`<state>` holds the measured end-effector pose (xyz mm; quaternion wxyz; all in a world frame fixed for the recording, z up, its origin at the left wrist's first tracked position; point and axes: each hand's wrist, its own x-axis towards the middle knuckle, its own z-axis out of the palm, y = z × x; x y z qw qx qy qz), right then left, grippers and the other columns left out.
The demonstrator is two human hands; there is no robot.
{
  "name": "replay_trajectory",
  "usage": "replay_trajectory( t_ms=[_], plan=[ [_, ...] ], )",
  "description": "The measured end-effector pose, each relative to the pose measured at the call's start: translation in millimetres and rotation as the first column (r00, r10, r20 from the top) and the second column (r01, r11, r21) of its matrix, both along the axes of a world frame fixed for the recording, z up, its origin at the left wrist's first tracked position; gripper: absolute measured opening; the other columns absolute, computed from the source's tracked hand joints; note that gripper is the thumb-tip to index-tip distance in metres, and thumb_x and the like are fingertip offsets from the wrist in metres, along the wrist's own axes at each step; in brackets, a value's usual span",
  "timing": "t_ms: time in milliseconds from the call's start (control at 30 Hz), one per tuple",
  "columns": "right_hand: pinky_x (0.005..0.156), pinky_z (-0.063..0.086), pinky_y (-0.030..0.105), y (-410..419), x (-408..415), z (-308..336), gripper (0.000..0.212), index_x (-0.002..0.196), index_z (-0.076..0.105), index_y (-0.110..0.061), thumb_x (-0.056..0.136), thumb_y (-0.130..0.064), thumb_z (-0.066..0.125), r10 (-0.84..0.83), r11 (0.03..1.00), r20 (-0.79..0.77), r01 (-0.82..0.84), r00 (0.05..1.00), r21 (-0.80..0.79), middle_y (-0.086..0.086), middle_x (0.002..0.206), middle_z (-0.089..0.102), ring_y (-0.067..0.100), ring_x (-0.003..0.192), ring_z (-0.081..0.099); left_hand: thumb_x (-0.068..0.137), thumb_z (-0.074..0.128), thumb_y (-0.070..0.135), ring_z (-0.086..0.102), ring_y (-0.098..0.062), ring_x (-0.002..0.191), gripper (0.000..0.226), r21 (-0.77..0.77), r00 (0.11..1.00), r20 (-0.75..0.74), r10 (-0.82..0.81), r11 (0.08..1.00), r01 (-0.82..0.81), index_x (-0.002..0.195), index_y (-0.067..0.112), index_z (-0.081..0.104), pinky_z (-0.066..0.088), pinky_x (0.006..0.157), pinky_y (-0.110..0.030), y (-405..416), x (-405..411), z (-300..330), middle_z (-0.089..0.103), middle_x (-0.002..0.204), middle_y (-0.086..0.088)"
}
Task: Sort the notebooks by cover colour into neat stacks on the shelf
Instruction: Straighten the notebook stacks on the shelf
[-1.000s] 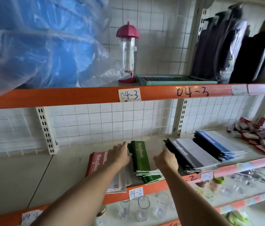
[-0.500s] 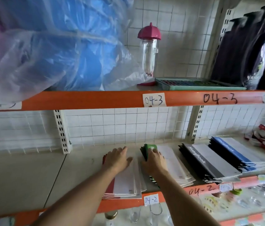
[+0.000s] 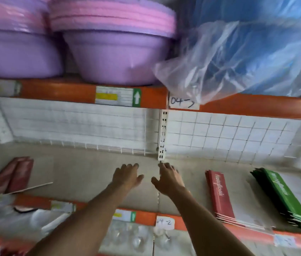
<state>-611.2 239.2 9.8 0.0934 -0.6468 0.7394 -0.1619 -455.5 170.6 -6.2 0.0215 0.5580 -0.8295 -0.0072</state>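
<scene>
our left hand (image 3: 127, 175) and right hand (image 3: 168, 179) hover side by side, fingers spread, holding nothing, over the bare shelf (image 3: 90, 174). the red notebooks (image 3: 220, 195) and green notebooks (image 3: 282, 196) lie stacked to our right.

A shop stockroom: orange-edged shelving (image 3: 257, 106) with handwritten bin labels (image 3: 165, 222), stacked purple basins (image 3: 116, 52).

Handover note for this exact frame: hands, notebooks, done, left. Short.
Left hand and right hand: both open and holding nothing, over a bare stretch of the shelf.
Red stack and green stack: squared up at right.
Loose red notebooks: far left, fanned and askew.
Done: red and green stacks formed.
Left: probably move the loose reds onto the red stack.
</scene>
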Motion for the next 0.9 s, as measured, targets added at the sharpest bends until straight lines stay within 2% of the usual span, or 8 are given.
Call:
replay_trajectory(
  t_ms=[333, 433, 500, 567, 633, 700, 800, 900],
  plan=[
    [0.111, 0.03, 0.036, -75, 252, -26, 0.065, 0.146, 0.037, -0.015, 0.09, -0.04, 0.057, 0.252, 0.964, 0.054, -0.256, 0.966, 0.074, 0.009, 0.146, 0.044, 0.029, 0.133, 0.042, 0.097, 0.042, 0.053, 0.049, -0.027, 0.124, 0.049, 0.0, 0.96, 0.073, 0.269, 0.963, -0.269, 0.134, 0.021, 0.047, 0.041, 0.097, -0.039, -60, 269, -19, 0.057, 0.13, -0.006],
    [0.111, 0.03, 0.036, -86, 301, -32, 0.064, 0.146, 0.037, -0.015, 0.091, -0.039, 0.058, 0.3, 0.945, 0.045, -0.304, 0.953, 0.124, 0.008, 0.146, 0.044, 0.029, 0.134, 0.041, 0.097, 0.038, 0.058, 0.045, -0.033, 0.129, 0.055, 0.008, 0.916, 0.109, 0.385, 0.922, -0.388, 0.136, 0.02, 0.046, 0.036, 0.107, -0.044, -68, 321, -29, 0.052, 0.138, -0.012],
    [0.111, 0.03, 0.036, -93, 322, -34, 0.062, 0.145, 0.039, -0.015, 0.091, -0.038, 0.057, 0.315, 0.937, 0.039, -0.317, 0.948, 0.147, 0.008, 0.145, 0.045, 0.029, 0.134, 0.041, 0.098, 0.031, 0.062, 0.037, -0.038, 0.136, 0.061, 0.075, 0.894, 0.14, 0.426, 0.896, -0.438, 0.14, 0.019, 0.043, 0.026, 0.112, -0.049, -70, 342, -37, 0.044, 0.145, -0.019],
    [0.11, 0.032, 0.036, -101, 339, -37, 0.058, 0.144, 0.042, -0.016, 0.092, -0.037, 0.056, 0.335, 0.933, 0.013, -0.334, 0.942, 0.136, 0.007, 0.145, 0.045, 0.028, 0.133, 0.041, 0.1, 0.025, 0.061, 0.04, -0.037, 0.134, 0.062, 0.155, 0.922, 0.111, 0.371, 0.91, -0.385, 0.138, 0.017, 0.043, 0.03, 0.11, -0.048, -72, 352, -46, 0.046, 0.144, -0.017],
    [0.109, 0.032, 0.036, -108, 350, -40, 0.052, 0.143, 0.044, -0.018, 0.094, -0.034, 0.053, 0.34, 0.935, -0.003, -0.338, 0.94, 0.101, 0.004, 0.146, 0.045, 0.026, 0.134, 0.041, 0.102, 0.031, 0.053, 0.051, -0.03, 0.125, 0.051, 0.17, 0.96, -0.056, 0.273, 0.95, -0.26, 0.136, 0.017, 0.044, 0.042, 0.102, -0.043, -73, 349, -50, 0.053, 0.137, -0.011],
    [0.111, 0.031, 0.037, -116, 358, -45, 0.05, 0.146, 0.041, -0.025, 0.096, -0.03, 0.05, 0.337, 0.937, 0.005, -0.336, 0.941, 0.098, 0.001, 0.147, 0.044, 0.025, 0.137, 0.039, 0.101, 0.044, 0.043, 0.056, -0.026, 0.12, 0.043, 0.125, 0.958, -0.219, 0.186, 0.979, -0.162, 0.137, 0.02, 0.046, 0.046, 0.098, -0.041, -73, 345, -49, 0.057, 0.134, -0.006],
    [0.113, 0.029, 0.04, -125, 361, -52, 0.053, 0.148, 0.034, -0.033, 0.097, -0.027, 0.047, 0.371, 0.917, -0.074, -0.353, 0.926, 0.186, 0.001, 0.147, 0.043, 0.026, 0.138, 0.037, 0.1, 0.041, 0.035, 0.052, -0.025, 0.121, 0.04, -0.002, 0.947, -0.148, 0.285, 0.957, -0.289, 0.137, 0.022, 0.044, 0.041, 0.1, -0.039, -79, 358, -49, 0.055, 0.134, -0.004],
    [0.112, 0.03, 0.044, -128, 355, -57, 0.048, 0.146, 0.037, -0.032, 0.099, -0.026, 0.043, 0.331, 0.929, -0.17, -0.29, 0.928, 0.229, 0.003, 0.147, 0.04, 0.03, 0.133, 0.039, 0.101, 0.032, 0.041, 0.041, -0.035, 0.129, 0.043, 0.048, 0.866, -0.005, 0.5, 0.865, -0.499, 0.136, 0.02, 0.045, 0.034, 0.107, -0.047, -85, 383, -61, 0.046, 0.139, -0.013]
  ],
)
